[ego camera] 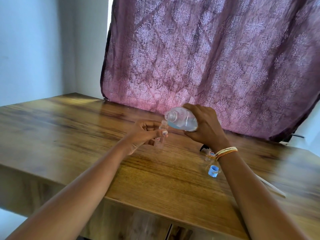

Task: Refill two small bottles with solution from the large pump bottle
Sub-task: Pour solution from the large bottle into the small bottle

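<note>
My right hand [206, 125] grips the large clear bottle [181, 119], tipped on its side with its open neck pointing left; its pump is off and clear liquid lies inside. The neck sits just above the mouth of a small clear bottle [161, 134], which my left hand [144, 134] holds upright on the wooden table [86, 129]. A second small bottle with a red-marked label [210, 155] stands near my right wrist, partly hidden by it. A blue cap [213, 170] lies in front of that bottle.
A dark pump part [204, 147] peeks out beside my right wrist. A thin pale stick [271, 186] lies on the table at the right. A purple patterned curtain [207, 58] hangs behind the table, and the table's front edge runs diagonally below my arms.
</note>
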`<state>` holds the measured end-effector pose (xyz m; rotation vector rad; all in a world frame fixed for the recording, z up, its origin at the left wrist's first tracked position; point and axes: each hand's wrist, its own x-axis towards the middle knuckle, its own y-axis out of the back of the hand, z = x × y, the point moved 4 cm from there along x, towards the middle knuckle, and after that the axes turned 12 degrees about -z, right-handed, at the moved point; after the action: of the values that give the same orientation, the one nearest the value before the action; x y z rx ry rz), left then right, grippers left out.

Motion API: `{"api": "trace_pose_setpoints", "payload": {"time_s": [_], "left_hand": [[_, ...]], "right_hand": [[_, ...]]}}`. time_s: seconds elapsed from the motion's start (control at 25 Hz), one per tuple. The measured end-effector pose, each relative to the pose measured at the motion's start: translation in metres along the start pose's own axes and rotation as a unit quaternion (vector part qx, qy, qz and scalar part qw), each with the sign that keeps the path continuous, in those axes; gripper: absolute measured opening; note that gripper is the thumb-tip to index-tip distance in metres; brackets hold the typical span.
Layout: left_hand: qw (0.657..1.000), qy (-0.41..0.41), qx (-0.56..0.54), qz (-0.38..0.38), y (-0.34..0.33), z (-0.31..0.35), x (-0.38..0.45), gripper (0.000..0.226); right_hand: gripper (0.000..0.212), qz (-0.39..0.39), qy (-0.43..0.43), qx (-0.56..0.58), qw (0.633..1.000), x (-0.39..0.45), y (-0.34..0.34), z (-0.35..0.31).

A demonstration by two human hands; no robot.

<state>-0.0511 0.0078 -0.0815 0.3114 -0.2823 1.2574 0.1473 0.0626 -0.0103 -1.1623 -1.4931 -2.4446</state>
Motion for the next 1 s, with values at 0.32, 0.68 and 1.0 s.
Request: {"api": "trace_pose_setpoints", "payload": {"time_s": [0.32,0.68,1.0], "left_hand": [[1.0,0.005,0.007,0.006,0.0005,0.0004,-0.0002,0.035],[1.0,0.011,0.018,0.01,0.0006,-0.0001,-0.0008,0.041],[1.0,0.005,0.026,0.009,0.0001,0.0018,-0.0011,0.046]], "right_hand": [[0.055,0.017,-0.008,-0.018,1.0,0.0009,0.0051,-0.0017],[0.053,0.016,-0.017,-0.04,0.999,0.0001,0.0043,-0.0001],[0.052,0.003,-0.037,-0.05,0.998,-0.0001,0.0001,0.0025]]}}
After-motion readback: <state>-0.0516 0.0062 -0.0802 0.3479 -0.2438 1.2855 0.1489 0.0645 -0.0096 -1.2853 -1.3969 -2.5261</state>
